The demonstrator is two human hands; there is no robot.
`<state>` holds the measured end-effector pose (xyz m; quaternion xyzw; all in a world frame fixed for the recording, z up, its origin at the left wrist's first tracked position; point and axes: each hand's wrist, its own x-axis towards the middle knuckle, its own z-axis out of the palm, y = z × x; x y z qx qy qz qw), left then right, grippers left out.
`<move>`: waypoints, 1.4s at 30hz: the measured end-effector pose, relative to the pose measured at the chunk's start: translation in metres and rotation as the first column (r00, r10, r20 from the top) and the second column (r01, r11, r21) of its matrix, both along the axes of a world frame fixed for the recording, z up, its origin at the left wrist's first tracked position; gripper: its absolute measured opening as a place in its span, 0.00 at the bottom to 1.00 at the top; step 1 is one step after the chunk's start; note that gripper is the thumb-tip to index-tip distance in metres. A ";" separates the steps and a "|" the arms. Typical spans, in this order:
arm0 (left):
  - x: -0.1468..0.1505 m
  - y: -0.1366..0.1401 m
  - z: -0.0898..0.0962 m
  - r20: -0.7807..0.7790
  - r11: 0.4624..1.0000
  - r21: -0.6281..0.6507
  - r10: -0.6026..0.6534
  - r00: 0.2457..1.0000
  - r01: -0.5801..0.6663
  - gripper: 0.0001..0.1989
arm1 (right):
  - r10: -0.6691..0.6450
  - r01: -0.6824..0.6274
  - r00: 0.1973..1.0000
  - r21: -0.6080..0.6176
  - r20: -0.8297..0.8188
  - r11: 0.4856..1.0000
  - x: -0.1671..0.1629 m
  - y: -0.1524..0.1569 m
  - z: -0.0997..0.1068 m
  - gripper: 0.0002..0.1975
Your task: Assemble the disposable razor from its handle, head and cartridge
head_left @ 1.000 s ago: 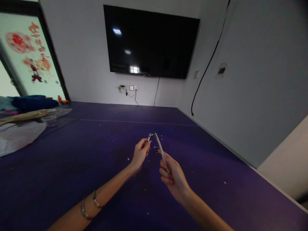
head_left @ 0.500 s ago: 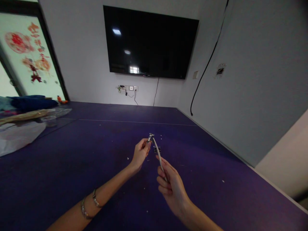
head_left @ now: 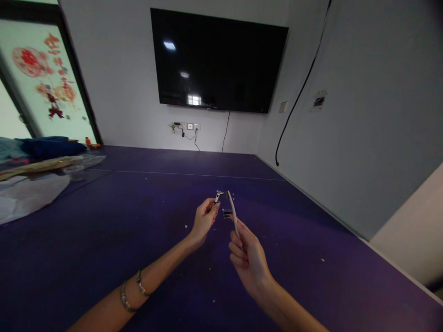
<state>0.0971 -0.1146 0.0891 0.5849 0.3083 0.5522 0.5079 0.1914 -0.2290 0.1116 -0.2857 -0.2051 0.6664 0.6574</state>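
My left hand (head_left: 204, 219) is closed around the handle of a razor (head_left: 217, 197), its silvery head pointing up and away from me. In my right hand (head_left: 247, 253) is a pale toothbrush (head_left: 233, 210), gripped by its handle and held upright with a slight tilt. Dark bristles at its top face the razor's head, with a small gap between the two. Just beyond my right fingertips, a small dark object with light edges (head_left: 226, 214) lies on the purple surface (head_left: 166, 286); its kind is too small to make out.
White crumbs (head_left: 186, 226) are scattered over the purple surface. At the left lie a white plastic bag (head_left: 32, 198), a clear cup (head_left: 76, 173) and folded blue cloth (head_left: 51, 146). A black cable (head_left: 297, 101) hangs by the right wall. A television (head_left: 221, 60) is mounted ahead.
The toothbrush's head has moved up and slightly right, away from the razor's head. My left hand keeps its hold on the razor, and the whole view has shifted a little.
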 end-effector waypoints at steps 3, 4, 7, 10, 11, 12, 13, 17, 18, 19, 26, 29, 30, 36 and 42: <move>0.001 -0.003 0.000 -0.025 1.000 -0.004 -0.014 1.000 0.014 0.13 | 0.008 -0.008 1.000 -0.003 -0.023 1.000 0.002 0.005 0.005 0.15; 0.001 -0.004 0.000 -0.032 1.000 0.000 -0.014 0.999 0.014 0.12 | 0.017 -0.017 1.000 -0.011 -0.026 1.000 0.002 0.005 0.005 0.16; 0.002 -0.004 0.000 -0.029 1.000 0.024 -0.004 1.000 0.005 0.11 | 0.027 -0.028 0.999 -0.030 -0.019 0.999 -0.001 -0.002 0.002 0.18; 0.001 -0.003 -0.001 -0.010 1.000 0.025 0.002 1.000 -0.002 0.11 | 0.021 -0.022 0.999 -0.028 -0.024 0.999 -0.001 -0.005 0.001 0.18; 0.001 -0.003 -0.001 -0.011 1.000 0.017 0.001 1.000 -0.001 0.11 | 0.020 -0.021 0.999 -0.024 -0.031 0.999 0.000 -0.003 0.001 0.17; 0.002 -0.003 -0.001 -0.016 1.000 0.007 -0.002 1.000 0.002 0.11 | 0.018 -0.019 0.999 -0.022 -0.037 1.000 0.002 -0.001 0.002 0.17; 0.002 -0.003 -0.001 -0.023 1.000 -0.004 -0.006 1.000 0.006 0.12 | 0.019 -0.020 0.999 -0.022 -0.042 1.000 0.003 0.001 0.003 0.17; 0.001 -0.004 0.000 -0.019 1.000 -0.021 -0.022 1.000 0.021 0.13 | 0.037 -0.038 0.999 -0.050 -0.031 0.998 0.001 0.003 0.000 0.17; 0.001 -0.003 0.000 -0.010 1.000 -0.019 -0.022 1.000 0.022 0.13 | 0.046 -0.047 0.999 -0.059 -0.022 0.997 -0.001 0.000 -0.001 0.18; 0.001 -0.002 0.000 0.001 1.000 -0.018 -0.019 1.000 0.019 0.14 | 0.053 -0.054 0.998 -0.065 -0.015 0.996 -0.003 -0.003 -0.003 0.18; 0.002 -0.004 0.001 0.006 0.998 -0.051 -0.024 1.000 0.024 0.14 | 0.017 -0.018 0.999 -0.023 -0.048 1.000 0.002 0.001 0.002 0.14; 0.003 -0.007 0.001 -0.004 0.997 -0.060 -0.046 0.999 0.046 0.14 | 0.028 -0.029 0.998 -0.028 -0.047 0.999 0.002 0.003 0.004 0.14; 0.003 -0.007 0.001 -0.004 0.997 -0.058 -0.046 0.999 0.046 0.15 | 0.027 -0.029 0.999 -0.029 -0.046 0.999 0.001 0.001 0.003 0.14; 0.003 -0.008 0.004 0.006 0.998 -0.055 -0.044 0.999 0.044 0.14 | 0.006 -0.006 1.000 -0.031 -0.030 0.999 0.000 -0.005 0.003 0.16; 0.003 -0.011 0.005 -0.004 0.993 -0.086 -0.076 0.997 0.076 0.15 | 0.015 -0.017 0.999 -0.043 -0.029 0.999 0.002 -0.003 0.002 0.16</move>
